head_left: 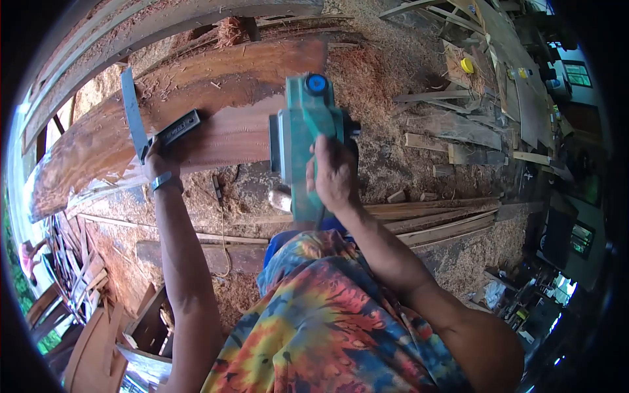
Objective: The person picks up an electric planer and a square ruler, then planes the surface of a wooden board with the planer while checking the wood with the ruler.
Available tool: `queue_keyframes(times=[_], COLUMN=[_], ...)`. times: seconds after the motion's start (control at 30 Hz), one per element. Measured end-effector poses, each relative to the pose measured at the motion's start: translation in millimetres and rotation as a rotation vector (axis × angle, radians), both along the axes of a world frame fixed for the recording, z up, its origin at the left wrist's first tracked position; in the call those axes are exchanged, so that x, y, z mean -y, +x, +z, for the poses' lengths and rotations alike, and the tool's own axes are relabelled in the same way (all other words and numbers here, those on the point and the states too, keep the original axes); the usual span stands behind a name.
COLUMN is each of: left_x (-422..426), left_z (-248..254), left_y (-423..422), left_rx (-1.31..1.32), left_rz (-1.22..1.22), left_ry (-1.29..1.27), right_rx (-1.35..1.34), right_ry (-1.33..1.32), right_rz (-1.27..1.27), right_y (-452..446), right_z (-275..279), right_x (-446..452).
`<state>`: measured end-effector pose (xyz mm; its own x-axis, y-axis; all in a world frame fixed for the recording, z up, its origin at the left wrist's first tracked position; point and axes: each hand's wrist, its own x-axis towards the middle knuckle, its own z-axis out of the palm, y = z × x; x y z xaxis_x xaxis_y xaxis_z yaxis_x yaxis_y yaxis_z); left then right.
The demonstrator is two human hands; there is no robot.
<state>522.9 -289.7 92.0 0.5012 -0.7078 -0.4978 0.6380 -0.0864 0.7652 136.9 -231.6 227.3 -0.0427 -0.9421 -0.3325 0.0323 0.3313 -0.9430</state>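
Note:
My right hand point(335, 175) is wrapped round the handle of a teal electric planer point(298, 154) with a blue knob at its far end. The planer is at the right end of a wide reddish-brown wooden slab point(226, 134), whose near strip looks smoother and paler than the rough, dark far part. At the slab's near edge, my left hand point(157, 162) grips a square point(178, 128) at its corner. Its black stock points to the right and its metal blade points away over the wood. The left fingertips are partly hidden behind the square.
Wood shavings cover the ground. Several offcuts point(452, 128) lie to the right, near a yellow round object point(466, 65). Long planks point(445, 226) lie close to my body, and a thin cord point(226, 245) hangs below the slab. A wooden box point(149, 321) stands at lower left.

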Motion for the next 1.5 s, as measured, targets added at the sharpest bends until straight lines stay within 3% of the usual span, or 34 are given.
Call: queue_keyframes(times=[0.4, 0.53, 0.87, 1.0, 1.23, 1.5], left_x=[13.1, 18.9, 11.9, 6.9, 5.8, 9.5], left_z=[-38.3, -38.7, -25.9, -18.8, 1.8, -13.5], left_y=[20.8, 16.0, 0.0, -4.0, -19.5, -8.1], left_rx=[-0.116, -0.118, -0.054, -0.038, -0.035, -0.033], left_rz=[0.036, 0.120, 0.200, 0.131, 0.238, 0.190], left_ry=[-0.109, -0.094, -0.115, -0.089, -0.067, -0.096], right_rx=[-0.014, -0.002, 0.031, 0.048, 0.059, 0.067], right_ry=[-0.148, -0.083, 0.002, 0.051, 0.005, -0.080], right_rz=[-0.044, -0.032, 0.265, 0.317, 0.317, 0.289], right_y=[-11.7, -14.2, -27.6, -29.2, 2.1, 58.0], right_z=[-9.3, -6.2, -5.5, -3.1, -5.9, -1.5], right_x=[172.4, 179.4, -41.4, -56.6, 15.9, 152.1])
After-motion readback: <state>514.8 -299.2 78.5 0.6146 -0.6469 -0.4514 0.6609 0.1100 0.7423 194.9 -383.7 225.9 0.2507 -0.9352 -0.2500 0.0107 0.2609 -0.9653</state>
